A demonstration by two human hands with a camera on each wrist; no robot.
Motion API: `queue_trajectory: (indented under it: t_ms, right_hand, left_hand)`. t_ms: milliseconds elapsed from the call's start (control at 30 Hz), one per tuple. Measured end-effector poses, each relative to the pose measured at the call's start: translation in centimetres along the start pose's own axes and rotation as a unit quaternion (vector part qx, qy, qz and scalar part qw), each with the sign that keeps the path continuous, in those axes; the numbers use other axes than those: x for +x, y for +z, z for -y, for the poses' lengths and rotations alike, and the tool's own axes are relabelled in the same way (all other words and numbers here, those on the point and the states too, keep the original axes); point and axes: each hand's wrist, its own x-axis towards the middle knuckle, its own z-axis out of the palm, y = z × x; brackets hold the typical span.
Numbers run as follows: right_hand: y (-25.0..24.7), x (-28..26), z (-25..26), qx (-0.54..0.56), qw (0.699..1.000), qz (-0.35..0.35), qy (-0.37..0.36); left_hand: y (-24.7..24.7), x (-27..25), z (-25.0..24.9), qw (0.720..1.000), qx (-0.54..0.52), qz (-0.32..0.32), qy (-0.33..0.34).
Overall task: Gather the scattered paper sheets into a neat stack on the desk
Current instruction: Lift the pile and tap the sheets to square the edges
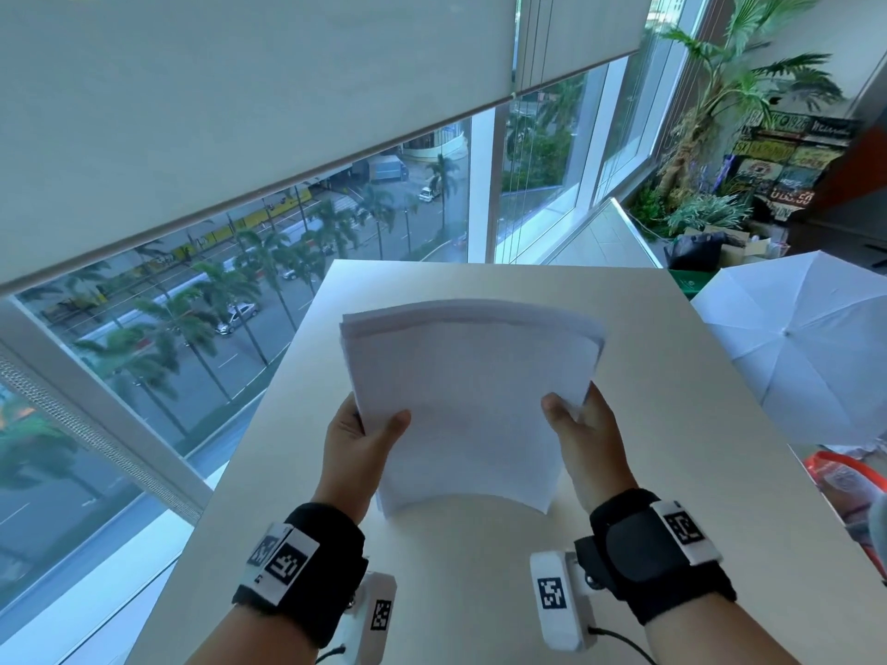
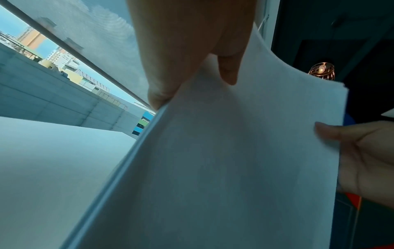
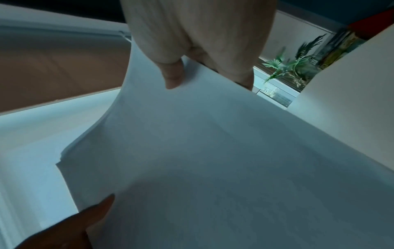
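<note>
White paper sheets (image 1: 473,400) are being held as one bundle above the desk (image 1: 672,424), both hands gripping them at their side edges. The bundle is bowing, its near edge arching just over the desktop while its far edges are fanning slightly, several sheet edges showing unevenly at the top. Whether the near edge is touching the desk I cannot tell.

The left hand (image 1: 357,436) is pinching the left side, thumb lying on the upper face and fingers going underneath; in the left wrist view the same thumb (image 2: 228,70) is pressing on the paper (image 2: 234,168) while a finger is wrapping the edge. The right hand (image 1: 583,436) is clasping the right side likewise, thumb on top, fingers behind; the right wrist view is showing its thumb (image 3: 173,74) pressing down on the sheets (image 3: 213,160).

Both wrists are wearing black bands (image 1: 307,563) carrying white marker blocks. Beyond the desk, a window (image 1: 297,261) with a half-lowered blind (image 1: 240,112) is looking down on a street lined with palms. To the right, a white umbrella (image 1: 806,348) is standing open beside the desk, and potted plants (image 1: 710,136) are filling the far corner.
</note>
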Motion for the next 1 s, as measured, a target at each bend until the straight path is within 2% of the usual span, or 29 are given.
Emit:
queue_trajectory:
  t_ms: [100,233,467,600,767,866,1000]
  right_hand:
    - [-0.7,-0.1,-0.2,0.040,0.999,0.016,-0.002]
    - [-0.8,-0.1,-1.1,0.023,0.999,0.044,0.003]
    - [-0.5,-0.2,-5.3,0.025,0.994,0.061,0.087]
    - [-0.8,-0.3,-6.9,0.084,0.985,0.054,0.143]
    - [-0.2,-0.3,-7.4,0.076,0.986,0.003,0.145]
    - [-0.1,-0.5,-6.8,0.055,0.990,0.015,0.127]
    - [-0.6,-0.1,-3.8,0.056,0.994,0.039,0.080]
  left_hand:
    - [-0.2,0.0,-0.3,1.000,-0.022,0.016,0.007]
    - [-0.4,0.0,0.9,0.998,-0.034,0.036,-0.026]
    - [-0.6,-0.5,5.3,0.992,-0.025,0.005,-0.123]
    - [-0.9,-0.9,6.9,0.986,-0.010,-0.011,-0.164]
    - [-0.3,-1.4,6.8,0.990,-0.009,-0.025,-0.142]
    - [-0.4,-1.5,5.9,0.993,0.008,-0.016,-0.118]
    - [0.0,-0.3,2.0,0.999,0.010,0.015,-0.036]
